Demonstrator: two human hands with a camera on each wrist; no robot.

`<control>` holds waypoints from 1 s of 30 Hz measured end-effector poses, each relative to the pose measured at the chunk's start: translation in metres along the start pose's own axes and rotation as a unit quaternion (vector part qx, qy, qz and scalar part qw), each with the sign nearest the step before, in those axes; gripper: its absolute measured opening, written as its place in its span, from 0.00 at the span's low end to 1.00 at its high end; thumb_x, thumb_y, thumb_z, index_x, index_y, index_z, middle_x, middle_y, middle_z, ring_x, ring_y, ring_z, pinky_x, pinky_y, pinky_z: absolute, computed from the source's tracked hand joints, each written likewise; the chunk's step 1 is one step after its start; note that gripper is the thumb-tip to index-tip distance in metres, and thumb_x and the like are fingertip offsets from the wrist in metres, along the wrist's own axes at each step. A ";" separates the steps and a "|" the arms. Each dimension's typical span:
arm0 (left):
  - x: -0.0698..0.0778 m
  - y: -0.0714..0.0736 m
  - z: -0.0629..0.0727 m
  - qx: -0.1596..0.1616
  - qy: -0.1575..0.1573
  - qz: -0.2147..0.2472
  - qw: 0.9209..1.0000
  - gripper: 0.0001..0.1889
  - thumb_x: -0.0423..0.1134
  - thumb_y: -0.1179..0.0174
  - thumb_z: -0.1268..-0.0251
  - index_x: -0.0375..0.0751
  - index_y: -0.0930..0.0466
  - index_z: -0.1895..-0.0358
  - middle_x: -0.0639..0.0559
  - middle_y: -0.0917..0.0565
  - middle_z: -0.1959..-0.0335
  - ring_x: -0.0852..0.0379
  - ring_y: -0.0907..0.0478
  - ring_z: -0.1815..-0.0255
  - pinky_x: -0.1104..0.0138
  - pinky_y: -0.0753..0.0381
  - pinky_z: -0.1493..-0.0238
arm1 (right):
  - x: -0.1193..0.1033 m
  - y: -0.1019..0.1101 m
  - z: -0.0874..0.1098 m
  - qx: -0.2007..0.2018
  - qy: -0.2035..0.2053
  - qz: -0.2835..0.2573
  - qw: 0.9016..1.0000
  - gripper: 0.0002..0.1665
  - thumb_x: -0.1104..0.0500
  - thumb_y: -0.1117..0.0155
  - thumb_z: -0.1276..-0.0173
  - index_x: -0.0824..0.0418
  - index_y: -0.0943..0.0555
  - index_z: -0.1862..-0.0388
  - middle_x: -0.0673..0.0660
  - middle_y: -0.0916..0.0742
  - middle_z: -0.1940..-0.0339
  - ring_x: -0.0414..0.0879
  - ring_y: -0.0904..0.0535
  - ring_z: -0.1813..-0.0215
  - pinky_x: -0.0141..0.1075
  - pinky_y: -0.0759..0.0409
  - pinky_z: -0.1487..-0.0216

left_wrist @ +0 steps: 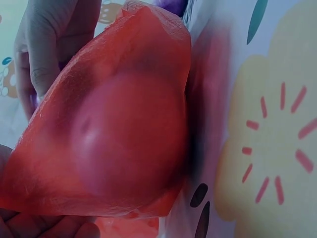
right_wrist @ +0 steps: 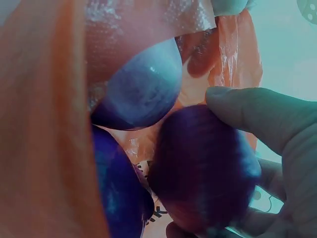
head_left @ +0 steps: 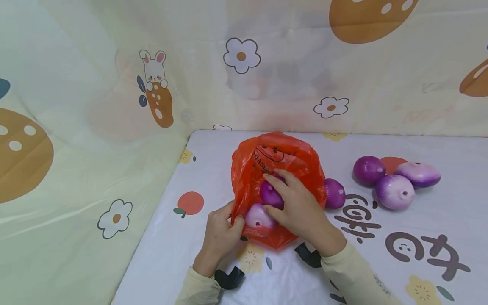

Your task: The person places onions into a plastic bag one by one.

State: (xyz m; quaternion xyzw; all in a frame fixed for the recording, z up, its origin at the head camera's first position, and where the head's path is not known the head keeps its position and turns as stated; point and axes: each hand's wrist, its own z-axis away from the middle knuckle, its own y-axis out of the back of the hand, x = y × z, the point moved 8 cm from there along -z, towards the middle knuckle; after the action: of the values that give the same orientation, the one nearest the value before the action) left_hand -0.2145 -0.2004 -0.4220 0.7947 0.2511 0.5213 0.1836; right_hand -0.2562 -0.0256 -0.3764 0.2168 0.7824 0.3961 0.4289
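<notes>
A red plastic bag (head_left: 244, 159) stands with its mouth open on the table. My left hand (head_left: 220, 232) pinches the bag's near-left rim between thumb and fingers. Inside the mouth, my right hand (head_left: 301, 207) grips a dark purple onion (right_wrist: 203, 168), thumb on one side and fingers round the other. A paler purple-white onion (head_left: 258, 217) lies in the bag close by the left thumb. Another dark onion (right_wrist: 119, 183) shows beside the held one in the right wrist view. Through the red film in the left wrist view, a round onion (left_wrist: 129, 134) bulges.
One purple onion (head_left: 335, 194) sits against the bag's right side. Farther right lie a dark onion (head_left: 368, 170), a paler onion (head_left: 394, 192) and a flatter onion (head_left: 421, 174). A patterned cloth (head_left: 164, 254) covers the table, with a printed curtain (head_left: 286, 84) behind it.
</notes>
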 end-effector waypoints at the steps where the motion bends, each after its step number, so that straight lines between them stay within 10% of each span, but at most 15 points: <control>1: 0.000 0.000 0.000 0.000 0.000 0.000 1.000 0.16 0.28 0.43 0.38 0.37 0.13 0.49 0.48 0.08 0.60 0.57 0.13 0.66 0.68 0.13 0.65 | 0.000 -0.001 0.000 -0.002 -0.002 -0.001 1.000 0.45 0.56 0.17 0.44 0.61 0.24 0.27 0.68 0.23 0.29 0.64 0.24 0.32 0.59 0.17 0.40; 30: -0.001 0.006 -0.002 0.022 0.000 -0.003 1.000 0.07 0.29 0.43 0.40 0.37 0.15 0.62 0.49 0.11 0.70 0.55 0.13 0.66 0.67 0.15 0.67 | 0.019 0.040 0.004 0.028 -0.005 -0.002 1.000 0.34 0.56 0.22 0.38 0.64 0.19 0.33 0.67 0.18 0.35 0.64 0.21 0.35 0.61 0.19 0.39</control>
State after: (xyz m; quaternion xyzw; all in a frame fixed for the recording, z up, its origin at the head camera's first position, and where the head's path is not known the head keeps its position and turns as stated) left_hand -0.2149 -0.2057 -0.4183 0.7977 0.2649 0.5150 0.1679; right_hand -0.2633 0.0130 -0.3552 0.2289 0.7917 0.3717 0.4274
